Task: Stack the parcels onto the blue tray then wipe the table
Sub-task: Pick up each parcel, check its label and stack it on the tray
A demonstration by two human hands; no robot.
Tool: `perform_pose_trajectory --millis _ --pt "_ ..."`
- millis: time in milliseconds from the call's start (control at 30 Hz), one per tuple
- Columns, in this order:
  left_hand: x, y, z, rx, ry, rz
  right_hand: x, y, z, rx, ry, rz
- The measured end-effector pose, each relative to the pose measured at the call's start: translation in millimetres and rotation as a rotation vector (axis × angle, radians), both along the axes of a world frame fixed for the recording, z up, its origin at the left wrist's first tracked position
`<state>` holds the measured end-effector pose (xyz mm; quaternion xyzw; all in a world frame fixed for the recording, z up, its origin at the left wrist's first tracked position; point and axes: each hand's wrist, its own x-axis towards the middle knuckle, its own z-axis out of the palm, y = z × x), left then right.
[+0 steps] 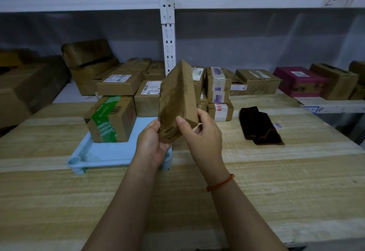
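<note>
Both hands are up over the surface (256, 181) with one parcel between them. The left hand (151, 144) cups the flat brown box (176, 102) from below and behind its lower left corner, fingers wrapped round the edge. The right hand (201, 134) clamps the lower right side, thumb pressed on the front face and fingers curled behind; an orange cord (220, 184) circles that wrist. The box stands tilted on end in the air, its top leaning away to the right, clear of everything beneath it.

Just below and left of the hands sits the blue tray (110, 153), near the front of the pale wooden surface. One parcel is on it already: a carton with green tape (110, 119), set in the tray's far left part. Behind the tray, more cardboard parcels (147, 97) crowd together in a cluster running up to the shelf, and two small taped boxes (219, 92) are stacked one on the other just right of the held box. Off to the right, well apart from the tray, a dark folded cloth (258, 126) lies flat on the wood. At the back a white shelf rack (167, 23) carries further cartons, and a magenta box (298, 80) sits on its right side.
</note>
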<state>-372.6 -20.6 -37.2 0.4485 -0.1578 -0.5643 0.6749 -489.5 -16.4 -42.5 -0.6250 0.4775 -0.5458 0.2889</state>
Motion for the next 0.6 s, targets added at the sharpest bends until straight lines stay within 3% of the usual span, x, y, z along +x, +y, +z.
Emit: perform_pose_trajectory --millis 367,600 --pt "28 -5 38 -0.089 -0.257 0.125 26 -34 33 0.241 -0.464 0.105" --pt "52 -32 49 -0.19 -0.233 0.212 68 -84 48 0.319 -0.507 0.121"
